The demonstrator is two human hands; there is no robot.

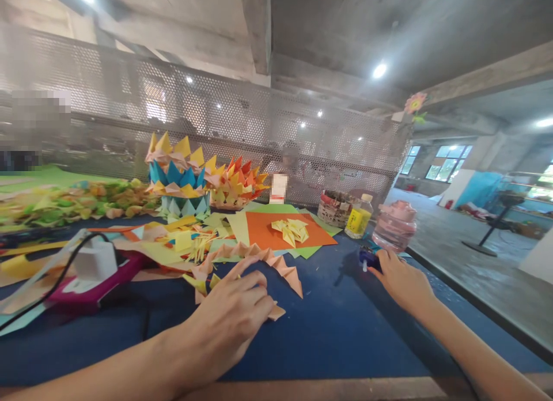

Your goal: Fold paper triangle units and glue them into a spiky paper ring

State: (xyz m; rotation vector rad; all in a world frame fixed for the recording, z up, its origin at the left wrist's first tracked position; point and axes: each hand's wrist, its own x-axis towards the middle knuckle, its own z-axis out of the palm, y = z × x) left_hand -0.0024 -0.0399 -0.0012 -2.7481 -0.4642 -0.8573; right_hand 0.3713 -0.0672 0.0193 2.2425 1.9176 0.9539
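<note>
My left hand (242, 309) is low over the blue table, with its fingers curled together around folded peach paper. A small tip of folded paper (277, 312) sticks out past its fingers; the rest is hidden beneath them. Just behind the hand, a pleated peach paper strip (287, 268) arches across the tabletop. On the right, my right hand (401, 277) grips a small dark blue object (367, 259) with a short white tip. Its exact kind cannot be made out. That hand is just in front of a pink plastic jug (394, 225).
Pointed paper crowns (179, 185) stand behind paper scraps. A magenta power strip (97, 283) with a white plug (93, 260) lies left. Yellow folded pieces (291, 232) rest on orange paper (259, 231). A yellow-labelled bottle (358, 216) and woven basket (334, 208) stand back right.
</note>
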